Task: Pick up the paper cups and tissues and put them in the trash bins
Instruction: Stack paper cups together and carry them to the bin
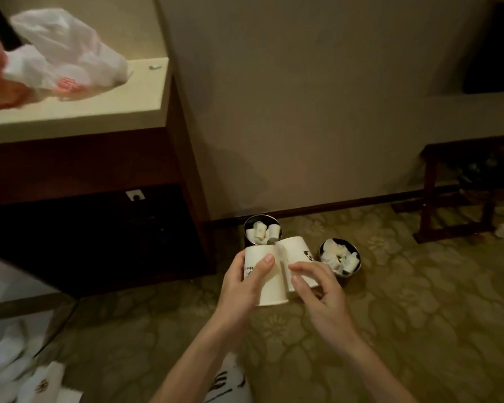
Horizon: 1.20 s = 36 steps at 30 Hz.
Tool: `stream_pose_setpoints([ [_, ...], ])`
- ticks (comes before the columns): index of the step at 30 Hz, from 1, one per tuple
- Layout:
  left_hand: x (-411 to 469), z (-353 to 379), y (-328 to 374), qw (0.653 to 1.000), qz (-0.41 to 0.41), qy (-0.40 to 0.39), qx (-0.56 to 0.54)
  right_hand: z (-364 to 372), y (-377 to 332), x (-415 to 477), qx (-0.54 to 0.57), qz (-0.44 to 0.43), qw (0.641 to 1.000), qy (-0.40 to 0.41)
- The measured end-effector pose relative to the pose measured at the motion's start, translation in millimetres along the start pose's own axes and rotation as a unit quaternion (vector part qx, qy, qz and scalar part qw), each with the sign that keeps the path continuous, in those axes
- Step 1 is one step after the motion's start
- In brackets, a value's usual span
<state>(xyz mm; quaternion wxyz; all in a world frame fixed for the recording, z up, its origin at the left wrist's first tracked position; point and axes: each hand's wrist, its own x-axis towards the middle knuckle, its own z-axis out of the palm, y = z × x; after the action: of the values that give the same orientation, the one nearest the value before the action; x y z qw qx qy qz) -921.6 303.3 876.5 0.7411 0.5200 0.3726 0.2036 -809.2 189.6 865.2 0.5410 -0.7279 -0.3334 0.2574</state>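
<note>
Head view: left hand (242, 283) grips one white paper cup (271, 289), right hand (320, 295) curls round a second white paper cup (296, 251), both cups touching, held over patterned carpet (419, 286) before a cup-filled round dark bin (262, 217) and a tissue-filled round dark bin (358, 254)

No text can be read in full. Left paper cup (266, 282): a vertical line of small dark print along its side, too small to make out. Right paper cup (296, 251): a dark printed mark near its rim, illegible. Plastic bag (70, 50), toward the left edge of the counter (128, 112): a red printed patch, blurred. White fabric (230, 383) at the bottom edge: bold dark strokes, cut off. White bag (45, 383), bottom left corner: a small gold emblem, unreadable.
</note>
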Motion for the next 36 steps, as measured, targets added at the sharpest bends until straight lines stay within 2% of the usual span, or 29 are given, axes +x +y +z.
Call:
stream_pose_setpoints([
  [4, 59.6, -2.8, -8.3, 0.998, -0.062, 0.001, 0.006, 14.1, 31.2, 50.9, -0.046, 0.054, 0.997, -0.008],
  [7, 122.8, -1.7, -3.3, 0.995, -0.092, -0.026, 0.005, 21.3, 49.4, 103.0, -0.043, 0.109, 0.993, 0.008],
  [11, 199.3, 3.1, 10.2, 0.991, -0.121, -0.058, 0.009, 18.1, 53.8, 172.0, -0.026, 0.198, 0.979, 0.03],
  [16, 277.6, 14.4, 23.1, 0.988, -0.127, -0.073, 0.045, 9.4, 58.9, 244.8, -0.004, 0.257, 0.966, 0.031],
  [25, 394.2, 24.5, 22.6, 0.972, -0.201, -0.12, 0.023, 5.9, 99.5, 353.7, 0.121, 0.331, 0.935, 0.044],
  [30, 461.0, 26.6, 10.0, 0.968, -0.24, -0.058, 0.047, 9.8, 148.7, 415.3, 0.125, 0.372, 0.92, -0.005],
  [33, 505.0, 22.2, -8.0, 0.965, -0.244, 0.009, 0.092, 12.8, 188.2, 448.4, 0.125, 0.39, 0.912, -0.012],
  [36, 551.3, 10.6, -40.9, 0.948, -0.273, 0.079, 0.142, 15.0, 232.8, 475.1, 0.095, 0.402, 0.91, -0.033],
])
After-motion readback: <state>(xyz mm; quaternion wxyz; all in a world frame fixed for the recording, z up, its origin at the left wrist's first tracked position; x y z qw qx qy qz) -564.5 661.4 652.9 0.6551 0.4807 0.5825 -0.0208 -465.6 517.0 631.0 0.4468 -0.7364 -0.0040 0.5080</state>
